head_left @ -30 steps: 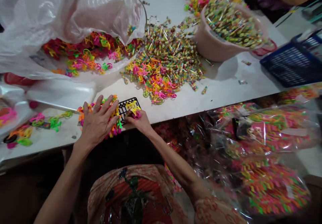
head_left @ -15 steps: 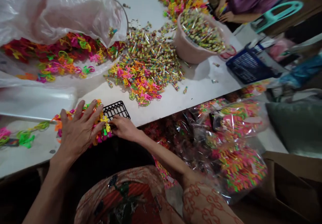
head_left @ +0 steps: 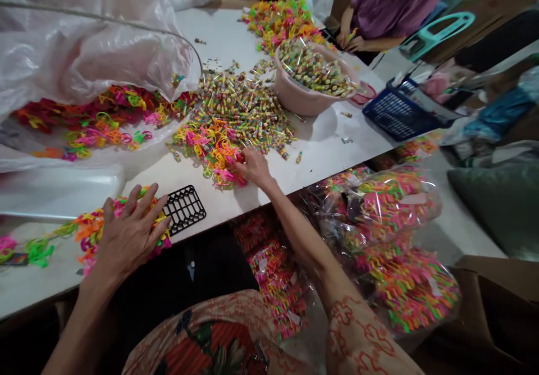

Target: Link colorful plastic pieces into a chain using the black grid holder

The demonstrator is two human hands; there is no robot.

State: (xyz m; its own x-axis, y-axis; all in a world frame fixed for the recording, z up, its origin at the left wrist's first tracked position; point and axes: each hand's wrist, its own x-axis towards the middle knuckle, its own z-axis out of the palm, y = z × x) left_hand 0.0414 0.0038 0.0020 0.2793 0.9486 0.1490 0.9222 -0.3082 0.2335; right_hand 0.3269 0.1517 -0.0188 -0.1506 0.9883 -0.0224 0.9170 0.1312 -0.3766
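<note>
Since half a second ago our right hand (head_left: pixel 252 167) has left the black grid (head_left: pixel 184 209) and reached forward across the white table (head_left: pixel 324 145) to the loose pile of neon rings (head_left: pixel 213 147). That arm runs out long from the patterned sleeve (head_left: pixel 362 335), nearly straight, wrist just past the table edge. Its fingers curl down and together into the near right edge of the pile, tips buried among pink and orange rings; we cannot tell whether they pinch one yet. Our left hand (head_left: pixel 128 232) has stayed put, palm down and flat, forearm coming up from the lower left. Its fingers are spread apart, pressing on a heap of rings (head_left: pixel 90 229) that sits on the left part of the grid; they grip nothing. Only the bare right end of the grid shows, lying flat near the table's front edge, just beside the left fingertips and well apart from the right hand. Beyond the pile lies a spread of wrapped candies (head_left: pixel 240 103), and past those a pink tub (head_left: pixel 301 97) full of the same. A clear bag (head_left: pixel 84 55) spills more rings at upper left. A blue basket (head_left: pixel 396 114) stands at the right edge, and filled packets (head_left: pixel 391 206) lie below the table. Another person's hands (head_left: pixel 351 41) work at the far end.
</note>
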